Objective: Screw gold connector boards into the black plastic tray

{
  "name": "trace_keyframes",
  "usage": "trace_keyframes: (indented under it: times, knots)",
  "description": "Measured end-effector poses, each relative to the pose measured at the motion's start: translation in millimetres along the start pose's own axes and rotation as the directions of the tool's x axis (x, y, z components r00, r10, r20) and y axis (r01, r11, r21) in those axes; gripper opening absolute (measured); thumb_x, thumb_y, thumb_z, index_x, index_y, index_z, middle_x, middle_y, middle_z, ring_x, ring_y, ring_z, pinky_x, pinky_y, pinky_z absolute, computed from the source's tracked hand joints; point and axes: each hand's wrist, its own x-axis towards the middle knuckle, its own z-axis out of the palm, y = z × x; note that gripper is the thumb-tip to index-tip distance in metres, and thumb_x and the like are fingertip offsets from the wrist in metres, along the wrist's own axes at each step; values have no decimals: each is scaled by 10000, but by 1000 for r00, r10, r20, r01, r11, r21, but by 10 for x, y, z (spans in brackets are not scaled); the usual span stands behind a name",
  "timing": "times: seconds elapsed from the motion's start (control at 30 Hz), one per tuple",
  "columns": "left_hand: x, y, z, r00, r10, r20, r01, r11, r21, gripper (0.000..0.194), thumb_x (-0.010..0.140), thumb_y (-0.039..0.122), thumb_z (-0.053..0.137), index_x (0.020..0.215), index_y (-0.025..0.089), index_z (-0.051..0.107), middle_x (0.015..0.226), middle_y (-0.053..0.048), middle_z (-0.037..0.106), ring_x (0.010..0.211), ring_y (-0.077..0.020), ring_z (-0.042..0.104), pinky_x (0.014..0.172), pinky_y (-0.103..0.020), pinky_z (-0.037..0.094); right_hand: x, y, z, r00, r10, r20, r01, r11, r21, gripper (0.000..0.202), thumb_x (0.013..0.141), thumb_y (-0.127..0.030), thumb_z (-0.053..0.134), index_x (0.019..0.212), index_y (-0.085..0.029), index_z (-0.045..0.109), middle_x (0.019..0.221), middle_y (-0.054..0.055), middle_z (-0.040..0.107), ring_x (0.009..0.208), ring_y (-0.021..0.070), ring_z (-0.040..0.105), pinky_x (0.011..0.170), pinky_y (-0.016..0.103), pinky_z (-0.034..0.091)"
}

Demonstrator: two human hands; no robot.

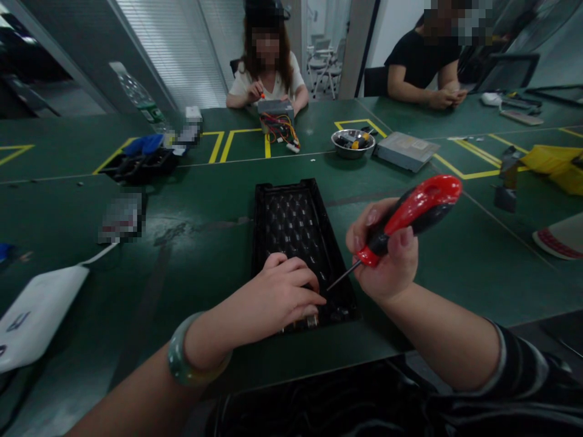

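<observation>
A black rectangular panel (296,224) with a raised rim and a patterned inner surface lies on the green table (204,249). Over its near end, my left hand (286,291) rests with the fingers bent and close together; what they hold, if anything, is hidden. A small metallic part (312,320) shows just below these fingers. My right hand (387,261) grips a red and black screwdriver (423,203) by its handle. The shaft slants down to the left, its tip beside my left fingertips, above the panel's near right part.
Across the table a person (268,67) handles a metal box with coloured cables (276,112); another person (423,67) sits at right. Also there: a metal bowl (353,144), a grey metal box (405,150), a black tray (141,164), a bottle (141,97) and a white power bank (40,309).
</observation>
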Motion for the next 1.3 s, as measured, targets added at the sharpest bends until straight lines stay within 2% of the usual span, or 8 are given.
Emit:
trace_keyframes:
  times: [0.27, 0.57, 0.97, 1.07, 1.17, 1.3]
  knots:
    - [-1, 58, 5, 1000, -12, -1, 12, 1000, 9, 199, 1058, 348, 563, 1146, 298, 735, 1166, 9, 741, 1128, -221, 566, 969, -435, 243, -81, -47, 29, 992, -14, 123, 7, 998, 63, 219, 931, -449, 637, 914, -231, 637, 714, -35, 475, 454, 64, 403, 352, 220, 299]
    - [22, 60, 12, 1000, -22, -8, 22, 999, -39, 214, 1043, 403, 585, 1150, 301, 739, 1146, 5, 750, 1126, -227, 570, 971, -441, 255, -161, -33, 15, 964, 44, 264, -63, 996, 63, 251, 904, -468, 669, 908, -224, 612, 690, -35, 497, 461, 81, 466, 356, 211, 343]
    - [19, 33, 16, 998, -56, -2, 55, 993, -106, 173, 1024, 406, 625, 1088, 299, 745, 1116, 45, 749, 1129, -204, 581, 979, -424, 254, -164, -52, 10, 973, 38, 228, -63, 993, 102, 232, 920, -454, 659, 960, -226, 641, 689, -34, 494, 456, 79, 445, 347, 222, 311]
    - [18, 28, 25, 998, -56, -7, 54, 992, -113, 167, 1023, 401, 626, 1080, 296, 744, 1109, 55, 750, 1128, -201, 579, 982, -425, 253, -171, -29, -11, 964, 54, 261, -82, 992, 99, 240, 927, -450, 657, 998, -221, 646, 702, -25, 510, 489, 92, 481, 373, 228, 351]
    - [17, 25, 29, 998, -55, -11, 53, 992, -119, 167, 1019, 400, 632, 1077, 293, 745, 1104, 57, 750, 1128, -200, 576, 984, -423, 256, -182, -10, -27, 955, 35, 293, -61, 995, 78, 238, 917, -415, 675, 1031, -208, 650, 796, 10, 575, 533, 98, 518, 409, 238, 406]
    - [19, 27, 23, 999, -34, -4, 33, 993, -114, 161, 1016, 386, 639, 1087, 288, 746, 1105, 47, 750, 1147, -215, 569, 981, -423, 256, -191, -25, -7, 943, 47, 331, -62, 998, 34, 273, 917, -471, 689, 921, -205, 629, 943, 62, 669, 545, 93, 516, 483, 268, 494]
